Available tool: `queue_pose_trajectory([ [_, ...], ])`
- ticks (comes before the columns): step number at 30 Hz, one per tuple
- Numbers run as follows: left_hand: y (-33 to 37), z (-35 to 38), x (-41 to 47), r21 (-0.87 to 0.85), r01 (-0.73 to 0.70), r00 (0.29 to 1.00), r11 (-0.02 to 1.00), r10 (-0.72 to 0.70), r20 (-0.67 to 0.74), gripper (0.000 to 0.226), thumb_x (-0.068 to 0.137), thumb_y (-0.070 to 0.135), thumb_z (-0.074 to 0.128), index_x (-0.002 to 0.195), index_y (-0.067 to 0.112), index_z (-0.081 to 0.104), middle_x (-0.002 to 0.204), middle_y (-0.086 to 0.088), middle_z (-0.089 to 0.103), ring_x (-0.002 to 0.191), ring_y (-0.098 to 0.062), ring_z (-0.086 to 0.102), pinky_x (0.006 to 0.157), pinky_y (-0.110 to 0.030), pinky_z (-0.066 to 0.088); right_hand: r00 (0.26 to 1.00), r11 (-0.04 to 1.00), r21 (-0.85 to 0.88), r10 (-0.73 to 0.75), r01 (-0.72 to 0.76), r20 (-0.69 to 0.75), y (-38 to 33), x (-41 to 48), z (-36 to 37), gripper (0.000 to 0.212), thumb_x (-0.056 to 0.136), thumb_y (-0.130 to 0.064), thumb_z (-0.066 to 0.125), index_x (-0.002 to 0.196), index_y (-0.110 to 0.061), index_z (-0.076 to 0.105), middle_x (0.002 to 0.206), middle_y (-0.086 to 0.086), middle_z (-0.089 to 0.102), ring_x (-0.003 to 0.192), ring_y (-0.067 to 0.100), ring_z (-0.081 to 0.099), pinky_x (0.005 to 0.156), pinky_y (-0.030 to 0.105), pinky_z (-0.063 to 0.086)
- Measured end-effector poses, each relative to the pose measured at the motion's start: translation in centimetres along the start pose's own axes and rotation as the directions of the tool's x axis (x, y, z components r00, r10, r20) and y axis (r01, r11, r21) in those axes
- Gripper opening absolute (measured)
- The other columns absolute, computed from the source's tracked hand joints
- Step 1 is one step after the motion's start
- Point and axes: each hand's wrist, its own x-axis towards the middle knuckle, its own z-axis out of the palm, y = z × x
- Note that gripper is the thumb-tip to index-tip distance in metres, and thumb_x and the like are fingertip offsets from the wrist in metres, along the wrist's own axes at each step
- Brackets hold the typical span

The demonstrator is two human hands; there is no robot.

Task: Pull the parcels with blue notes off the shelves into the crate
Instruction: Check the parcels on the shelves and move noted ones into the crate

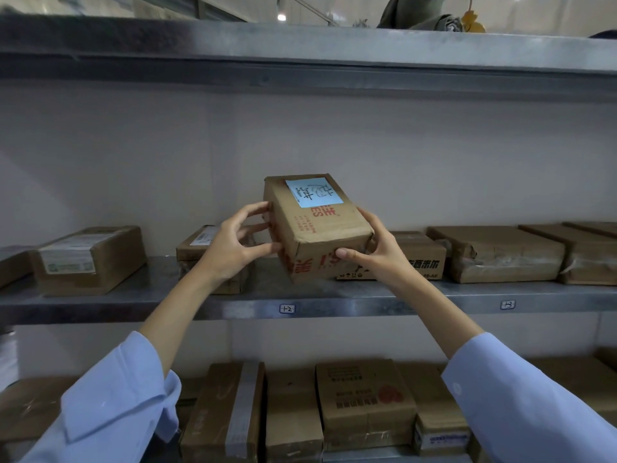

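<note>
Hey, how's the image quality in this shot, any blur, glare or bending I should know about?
Head view: the wide lens bows the upper shelf and the middle shelf edge. The upper shelf's left end is dark and smeared. The ceiling lamp blows out white. The blue note on the held parcel is sharp, with distinct pen strokes. The lower-shelf boxes sit in dimmer light.

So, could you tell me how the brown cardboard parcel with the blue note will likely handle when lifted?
That brown cardboard parcel probably stays stiff: its edges look square. Likely light: the left hand and right hand hold it loosely, tilted.
</note>
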Motion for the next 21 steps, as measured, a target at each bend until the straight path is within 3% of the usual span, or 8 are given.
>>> queue_pose_trajectory([
  [2, 0.0, -0.4, 0.4, -0.031, 0.001, 1.000, 1.000, -0.001, -0.007, 0.079, 0.063, 0.040, 0.087, 0.132, 0.035, 0.049, 0.136, 0.017, 0.054, 0.125, -0.003, 0.053, 0.111, -0.039, 0.041, 1.000, 1.000, 0.027, 0.006, -0.007, 0.015, 0.1, -0.3, -0.2, 0.082, 0.072, -0.022, 0.081, 0.143, -0.025, 0.040, 0.132, -0.006, 0.058, 0.121, 0.006, 0.057, 0.093, 0.030, 0.054],
  [5, -0.1, -1.2, 1.1, -0.032, 0.033, 0.999, 0.999, -0.032, 0.019, 0.101, 0.049, 0.057, 0.090, 0.136, 0.044, 0.041, 0.142, 0.025, 0.045, 0.133, -0.001, 0.044, 0.112, -0.038, 0.038, 0.999, 0.999, 0.048, 0.000, -0.002, 0.041, 0.2, -0.7, -0.7, 0.083, 0.074, -0.017, 0.080, 0.146, -0.021, 0.038, 0.137, 0.000, 0.057, 0.125, 0.013, 0.056, 0.096, 0.035, 0.052],
  [9, -0.2, -1.5, 1.8, 0.017, 0.011, 0.998, 1.000, -0.012, 0.057, 0.115, 0.039, 0.062, 0.091, 0.139, 0.041, 0.039, 0.140, 0.021, 0.046, 0.130, 0.004, 0.045, 0.106, -0.028, 0.041, 0.999, 0.998, 0.062, -0.010, 0.007, 0.050, 0.2, -1.0, -1.4, 0.080, 0.076, -0.005, 0.078, 0.146, -0.015, 0.039, 0.136, 0.005, 0.057, 0.124, 0.016, 0.057, 0.090, 0.030, 0.053],
  [12, -0.4, -1.8, 1.7, 0.006, 0.028, 0.999, 1.000, -0.029, 0.018, 0.115, 0.036, 0.061, 0.092, 0.137, 0.035, 0.044, 0.136, 0.014, 0.050, 0.126, -0.007, 0.052, 0.100, -0.026, 0.047, 1.000, 0.999, 0.031, -0.019, 0.020, -0.025, 0.4, -0.9, -1.7, 0.075, 0.071, -0.013, 0.082, 0.138, -0.018, 0.049, 0.129, 0.002, 0.063, 0.120, 0.015, 0.060, 0.093, 0.029, 0.052],
  [15, -0.5, -1.6, 1.4, 0.054, 0.006, 0.999, 0.999, -0.003, -0.049, 0.097, 0.045, 0.048, 0.094, 0.130, 0.028, 0.050, 0.130, 0.012, 0.054, 0.122, -0.008, 0.055, 0.105, -0.032, 0.045, 0.990, 0.997, -0.040, -0.065, 0.060, -0.122, 0.4, -0.7, -1.9, 0.072, 0.064, -0.020, 0.089, 0.128, -0.018, 0.056, 0.122, 0.001, 0.065, 0.115, 0.016, 0.062, 0.094, 0.031, 0.054],
  [18, -0.4, -1.3, 1.0, 0.055, -0.046, 0.992, 0.997, 0.052, -0.119, 0.072, 0.064, 0.011, 0.089, 0.123, 0.017, 0.049, 0.127, 0.003, 0.054, 0.107, 0.008, 0.057, 0.092, -0.015, 0.048, 0.973, 0.992, -0.094, -0.105, 0.087, -0.206, 0.3, -0.4, -1.7, 0.067, 0.061, -0.024, 0.088, 0.121, -0.019, 0.058, 0.119, -0.001, 0.066, 0.112, 0.013, 0.063, 0.092, 0.037, 0.056],
  [21, -0.7, -1.4, 0.8, 0.067, -0.066, 0.986, 0.996, 0.075, -0.151, 0.064, 0.070, 0.004, 0.085, 0.119, 0.019, 0.047, 0.125, 0.004, 0.056, 0.110, 0.005, 0.057, 0.089, -0.013, 0.048, 0.956, 0.987, -0.126, -0.130, 0.099, -0.264, 0.1, -0.3, -1.5, 0.068, 0.059, -0.035, 0.089, 0.118, -0.022, 0.059, 0.120, -0.006, 0.065, 0.109, 0.013, 0.065, 0.088, 0.042, 0.058],
])
